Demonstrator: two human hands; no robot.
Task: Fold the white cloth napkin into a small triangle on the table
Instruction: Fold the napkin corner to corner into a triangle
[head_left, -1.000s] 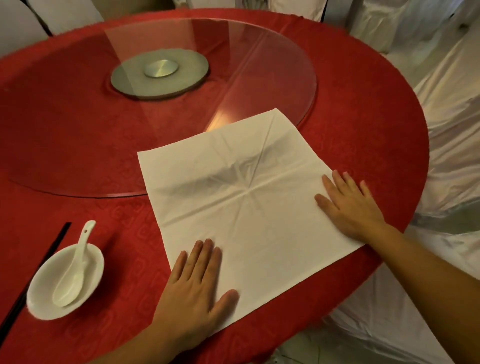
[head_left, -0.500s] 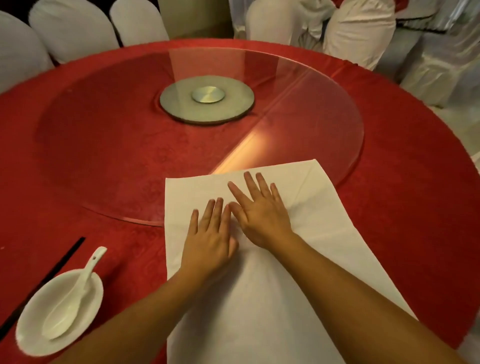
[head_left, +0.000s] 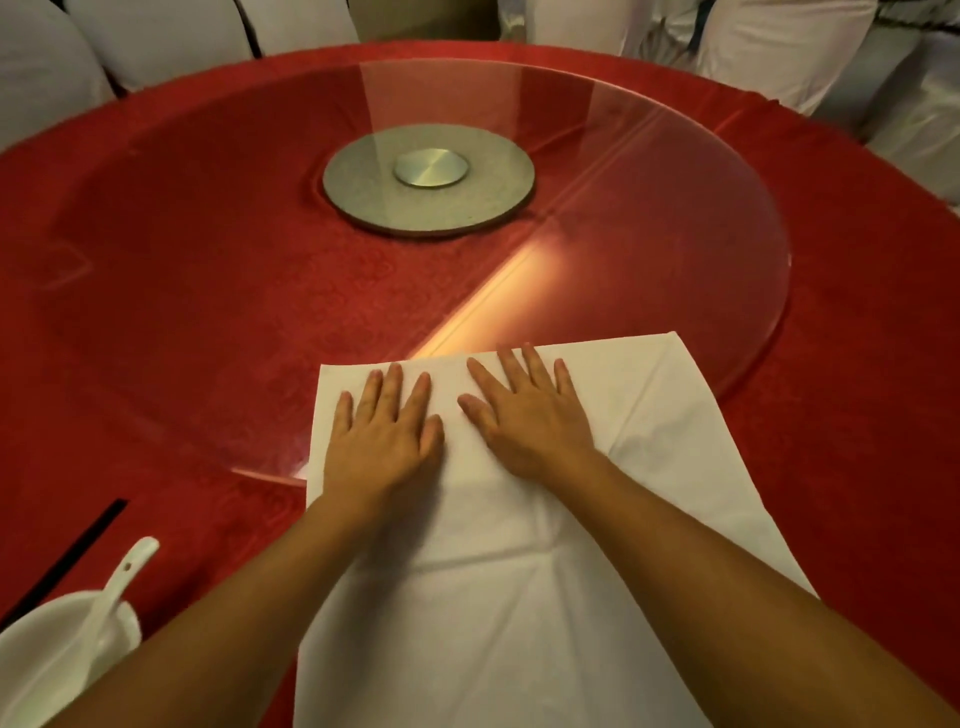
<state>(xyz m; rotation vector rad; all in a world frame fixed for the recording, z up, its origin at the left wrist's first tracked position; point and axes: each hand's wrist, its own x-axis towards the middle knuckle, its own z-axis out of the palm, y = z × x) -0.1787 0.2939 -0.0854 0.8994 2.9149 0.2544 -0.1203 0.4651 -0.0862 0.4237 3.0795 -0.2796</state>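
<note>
Right now the white cloth napkin (head_left: 519, 597) lies flat and unfolded on the red-clothed counter (head_left: 857, 415), running from its far edge, which overlaps the rim of the glass turntable (head_left: 675, 249), back toward you and out of the bottom of the view — so its long axis, as seen from your head, points straight away from you. Your left hand (head_left: 382, 441) and right hand (head_left: 530, 423) both rest palm-down on the far part of the cloth, side by side and just apart; the fingers of each are straight and slightly spread, pressing the fabric and gripping nothing. What the coming fold turns on, I judge, is the corners: the far left corner sits just beside your left fingers (head_left: 392, 384), while the far right corner lies well out to the right of your right fingers (head_left: 535, 364), past a raised crease in the cloth — so the left hand is the nearer one to a corner. A diagonal fold would need one of those corners pinched and carried across. At your near left sit a white bowl (head_left: 47, 660) with a white spoon (head_left: 117, 592) leaning in it and a dark strip, perhaps chopsticks (head_left: 72, 551), beside it. No brand, label or writing can be read anywhere.
</note>
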